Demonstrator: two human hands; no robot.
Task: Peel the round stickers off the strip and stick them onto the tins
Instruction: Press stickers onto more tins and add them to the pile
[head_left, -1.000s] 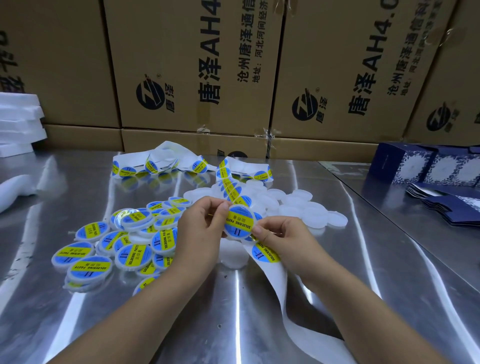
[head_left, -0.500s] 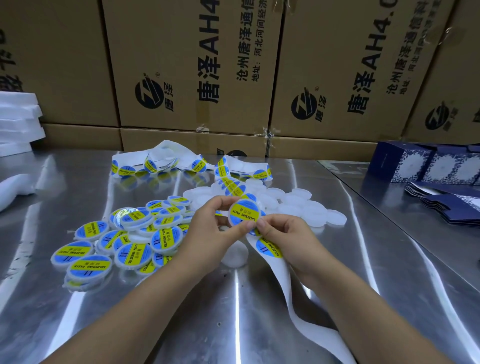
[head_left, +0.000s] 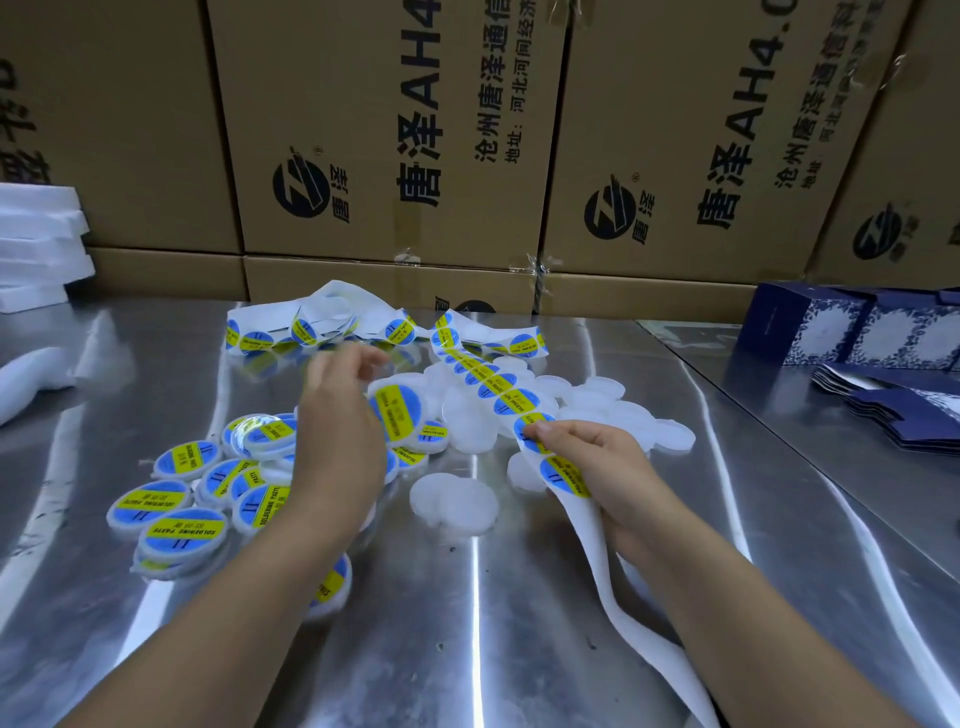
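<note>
Right hand (head_left: 605, 467): thumb and fingers pinch the sticker strip (head_left: 488, 382) at a blue-yellow sticker. Left hand (head_left: 337, 441): fingers motion-blurred, grip unreadable, one labelled tin (head_left: 396, 415) just past the palm, contact hidden. Strip's bare tail runs off the bottom edge; labelled tins (head_left: 176, 525) heaped left by the left wrist, unlabelled white tins (head_left: 452, 499) between and behind the hands. Steel table (head_left: 467, 649) shows open between the forearms; cardboard boxes (head_left: 389, 130) wall the back, blue cartons (head_left: 841, 327) right.

Blue stickers (head_left: 563, 475) with yellow bands sit on a white strip (head_left: 613, 597), beside plain white tins (head_left: 452, 499) on the silvery worktop (head_left: 467, 649).
</note>
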